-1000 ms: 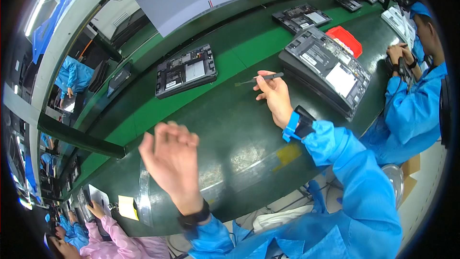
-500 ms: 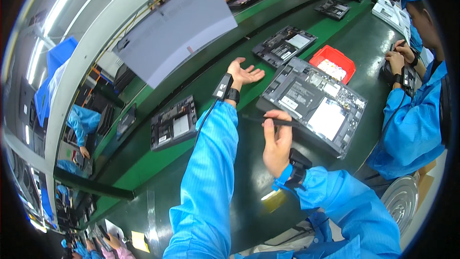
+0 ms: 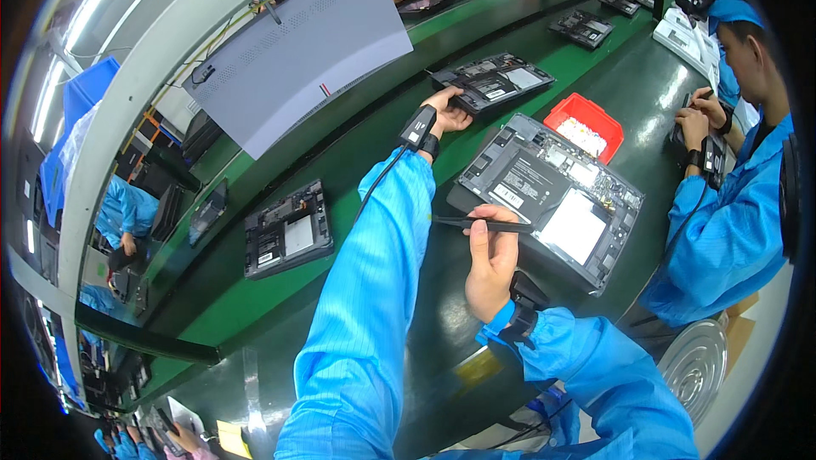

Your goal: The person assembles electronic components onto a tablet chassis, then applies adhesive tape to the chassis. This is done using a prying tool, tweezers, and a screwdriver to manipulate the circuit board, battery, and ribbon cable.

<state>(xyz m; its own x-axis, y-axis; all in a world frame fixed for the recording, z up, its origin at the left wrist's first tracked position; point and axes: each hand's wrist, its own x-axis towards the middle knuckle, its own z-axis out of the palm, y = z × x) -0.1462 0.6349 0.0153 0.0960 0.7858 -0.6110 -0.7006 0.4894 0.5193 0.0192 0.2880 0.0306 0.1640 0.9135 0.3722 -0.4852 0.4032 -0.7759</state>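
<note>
My left hand [image 3: 448, 111] is closed on the left edge of an opened laptop base [image 3: 493, 82], thumb on top and fingers below; this base lies on the green strip. In my right hand [image 3: 491, 269] a pair of slim black tweezers [image 3: 510, 226] is pinched between thumb and fingers, its thin end pointing left. Just beyond the right hand, another opened laptop base [image 3: 531, 175] rests at a slant on the dark green bench, showing a black battery, a bare circuit board and a bright silver-white panel.
A red bin [image 3: 586, 124] of small white pieces stands behind the nearer base. Another opened base [image 3: 289, 229] lies on the strip to the left. A large grey panel [image 3: 306, 52] rises at the far left. On the right, a co-worker in blue [image 3: 731, 213] handles a dark item.
My left hand has moved from an open, palm-up pose to a grip on the far laptop base's edge. The right hand still holds the tweezers. The view has shifted slightly.
</note>
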